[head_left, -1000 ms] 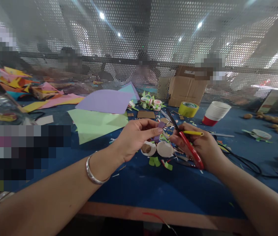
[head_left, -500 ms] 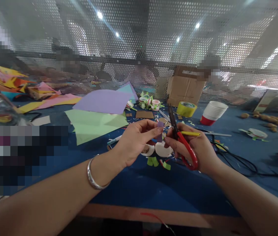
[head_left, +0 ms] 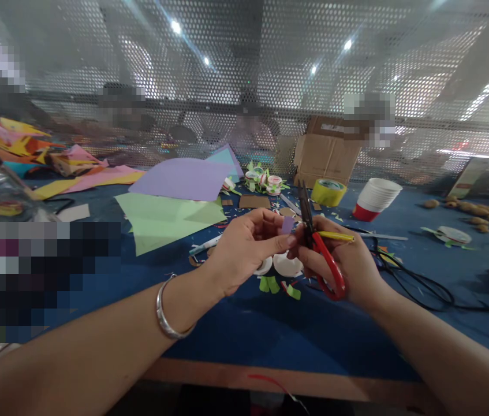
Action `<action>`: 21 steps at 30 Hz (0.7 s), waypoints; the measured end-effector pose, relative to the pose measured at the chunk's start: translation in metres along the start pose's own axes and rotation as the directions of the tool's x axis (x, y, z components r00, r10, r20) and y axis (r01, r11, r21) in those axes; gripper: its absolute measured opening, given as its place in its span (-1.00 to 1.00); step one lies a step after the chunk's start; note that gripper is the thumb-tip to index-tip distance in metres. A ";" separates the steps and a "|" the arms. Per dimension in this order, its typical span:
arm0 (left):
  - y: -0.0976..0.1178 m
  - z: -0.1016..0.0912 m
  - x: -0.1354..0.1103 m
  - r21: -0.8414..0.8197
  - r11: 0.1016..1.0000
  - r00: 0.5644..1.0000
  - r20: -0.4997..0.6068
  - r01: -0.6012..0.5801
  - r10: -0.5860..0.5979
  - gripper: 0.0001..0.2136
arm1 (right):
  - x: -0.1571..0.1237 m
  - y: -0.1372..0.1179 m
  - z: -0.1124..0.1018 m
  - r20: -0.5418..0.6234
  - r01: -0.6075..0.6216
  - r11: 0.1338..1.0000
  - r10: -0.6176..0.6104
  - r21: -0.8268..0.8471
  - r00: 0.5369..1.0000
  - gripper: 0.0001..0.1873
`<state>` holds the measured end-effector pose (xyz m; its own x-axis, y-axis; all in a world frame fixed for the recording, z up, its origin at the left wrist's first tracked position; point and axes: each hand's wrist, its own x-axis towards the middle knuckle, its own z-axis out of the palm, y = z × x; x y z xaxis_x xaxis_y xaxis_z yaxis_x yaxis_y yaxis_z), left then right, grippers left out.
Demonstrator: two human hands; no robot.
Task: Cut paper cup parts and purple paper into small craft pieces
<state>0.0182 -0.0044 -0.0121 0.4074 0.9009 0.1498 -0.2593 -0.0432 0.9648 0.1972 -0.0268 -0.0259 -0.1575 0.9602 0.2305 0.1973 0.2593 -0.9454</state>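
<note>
My left hand pinches a small purple paper scrap between thumb and fingertips, above the blue table. My right hand is closed round red-handled scissors, their dark blades pointing up and away, and it also holds a yellow stick. The fingertips of both hands meet at the scrap. Below them lie white paper discs and green paper scraps.
Purple and green paper sheets lie at the back left. A yellow tape roll, stacked white cups and a cardboard box stand behind. A black cable runs to the right. A perforated screen closes the far side.
Both hands have risen slightly and come together. The scissors have swung from lying diagonal to pointing more upright, and the purple scrap now sits between the two hands' fingertips.
</note>
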 end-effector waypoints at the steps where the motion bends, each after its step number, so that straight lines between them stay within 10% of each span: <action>1: 0.000 0.000 0.000 0.037 0.999 1.000 -0.010 -0.005 0.005 -0.65 | 0.000 0.000 0.000 0.001 -0.005 1.000 0.005 0.006 1.000 -0.64; 21: 0.011 -0.005 -0.006 0.260 0.965 0.997 0.072 -0.026 0.007 -0.69 | -0.001 0.002 -0.005 -0.022 0.092 0.974 -0.098 -0.208 0.995 -0.68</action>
<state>0.0083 -0.0084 -0.0035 0.4679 0.8668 0.1723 -0.0329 -0.1777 0.9835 0.2024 -0.0272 -0.0268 -0.1548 0.9321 0.3275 0.3790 0.3622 -0.8516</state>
